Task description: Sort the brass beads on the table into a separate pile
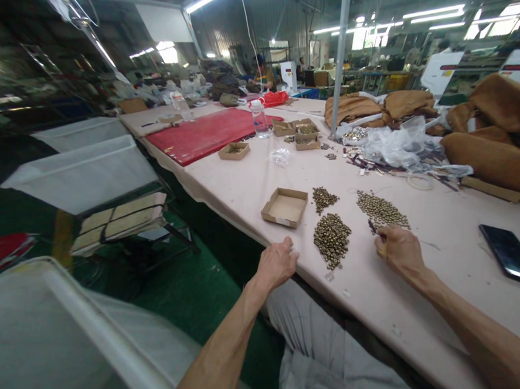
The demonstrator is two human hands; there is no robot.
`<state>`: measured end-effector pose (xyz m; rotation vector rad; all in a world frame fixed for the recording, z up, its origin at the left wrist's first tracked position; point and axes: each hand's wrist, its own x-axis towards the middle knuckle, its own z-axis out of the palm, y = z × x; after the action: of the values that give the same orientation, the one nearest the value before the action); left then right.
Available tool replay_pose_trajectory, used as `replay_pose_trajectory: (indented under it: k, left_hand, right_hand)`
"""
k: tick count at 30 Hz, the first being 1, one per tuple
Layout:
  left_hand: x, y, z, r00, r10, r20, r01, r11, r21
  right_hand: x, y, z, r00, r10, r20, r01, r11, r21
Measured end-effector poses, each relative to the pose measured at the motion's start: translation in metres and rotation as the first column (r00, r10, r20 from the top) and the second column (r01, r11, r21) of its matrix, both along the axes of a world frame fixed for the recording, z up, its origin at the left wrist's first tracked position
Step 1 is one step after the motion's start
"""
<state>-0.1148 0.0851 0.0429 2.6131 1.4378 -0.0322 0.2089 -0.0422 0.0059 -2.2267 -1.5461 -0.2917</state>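
Left hand [278,262] — at the near edge of the counter [237,187], fingers curled; cannot tell whether its grip holds anything.

Right hand [399,247] — grip narrow, fingers pinched on a small dark slim piece [372,227], too small to identify.

Loose bronze-coloured round metal studs, 3 groups, all on the counter:
1. Dense large heap of studs [332,241]; at 9 o'clock from the right hand, well apart from it.
2. Small heap of studs [324,199]; at 12 o'clock from the large heap, just beside it.
3. Spread-out patch of studs [382,209]; at 11 o'clock from the right hand, next to its fingertips.

Shallow square open brown cardboard box, 1 [284,208]; at 12 o'clock from the left hand, near it.

Dark flat rectangular phone, 1 [512,254]; at 3 o'clock from the right hand.

Crumpled clear plastic bag [404,144]; at 1 o'clock from the spread-out patch.

Large flat red sheet [212,133]; at 11 o'clock from the cardboard box.

Clear plastic bottle, 1 [260,121]; at 12 o'clock from the cardboard box, beside the red sheet.

Bulky brown fabric pieces [494,139]; between 1 and 2 o'clock from the right hand.
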Motion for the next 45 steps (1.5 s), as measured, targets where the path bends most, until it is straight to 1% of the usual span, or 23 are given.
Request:
replay_pose_trajectory:
  k: [2,4,6,8,11,14,17,20,25,29,35,40,45]
  left_hand:
    - [0.001,0.001,0.000,1.000,-0.006,0.001,0.006,1.000,-0.002]
    - [0.001,0.002,-0.001,1.000,0.004,-0.001,-0.004,1.000,-0.014]
    - [0.002,0.003,-0.001,1.000,0.014,0.003,-0.014,1.000,-0.026]
    - [0.003,0.003,-0.002,1.000,0.018,0.009,-0.017,0.999,-0.031]
    - [0.003,0.002,-0.001,1.000,0.014,0.008,-0.013,1.000,-0.020]
    - [0.004,-0.001,0.003,1.000,0.014,-0.006,-0.015,1.000,-0.019]
    - [0.004,-0.003,0.006,1.000,0.029,-0.011,-0.029,0.999,-0.032]
    - [0.004,-0.004,0.005,1.000,0.027,-0.005,-0.027,0.999,-0.030]
    - [0.003,-0.003,0.004,1.000,0.012,-0.002,-0.012,1.000,-0.026]
    - [0.002,-0.003,0.004,1.000,0.024,-0.006,-0.024,0.999,-0.039]
    - [0.001,-0.001,0.002,1.000,0.003,0.005,-0.003,1.000,-0.029]
    - [-0.001,-0.001,0.000,1.000,-0.006,0.017,0.006,1.000,-0.019]
    - [-0.002,0.000,-0.004,1.000,-0.015,0.023,0.015,1.000,0.000]
  right_hand:
    - [0.010,-0.013,0.006,0.999,0.018,-0.037,-0.015,0.997,0.081]
    - [0.018,-0.031,0.010,0.997,0.016,-0.079,-0.006,0.992,0.129]
    - [0.022,-0.050,0.011,0.994,0.019,-0.112,-0.003,0.991,0.136]
    - [0.020,-0.066,0.009,0.989,0.060,-0.134,-0.042,0.991,0.129]
    - [0.007,-0.076,0.003,0.976,0.146,-0.161,-0.126,0.984,0.127]
    - [-0.015,-0.071,-0.003,0.953,0.234,-0.191,-0.215,0.970,0.113]
    - [-0.036,-0.061,-0.006,0.924,0.316,-0.214,-0.309,0.949,0.066]
    - [-0.050,-0.050,-0.009,0.907,0.355,-0.226,-0.353,0.934,0.050]
    - [-0.055,-0.036,-0.016,0.917,0.342,-0.205,-0.342,0.939,0.038]
    - [-0.055,-0.032,-0.020,0.933,0.306,-0.189,-0.305,0.952,0.038]
    - [-0.058,-0.029,-0.020,0.933,0.307,-0.190,-0.306,0.951,0.034]
    - [-0.058,-0.021,-0.020,0.948,0.275,-0.160,-0.274,0.961,0.025]
    - [-0.061,-0.018,-0.018,0.945,0.286,-0.157,-0.285,0.958,0.032]
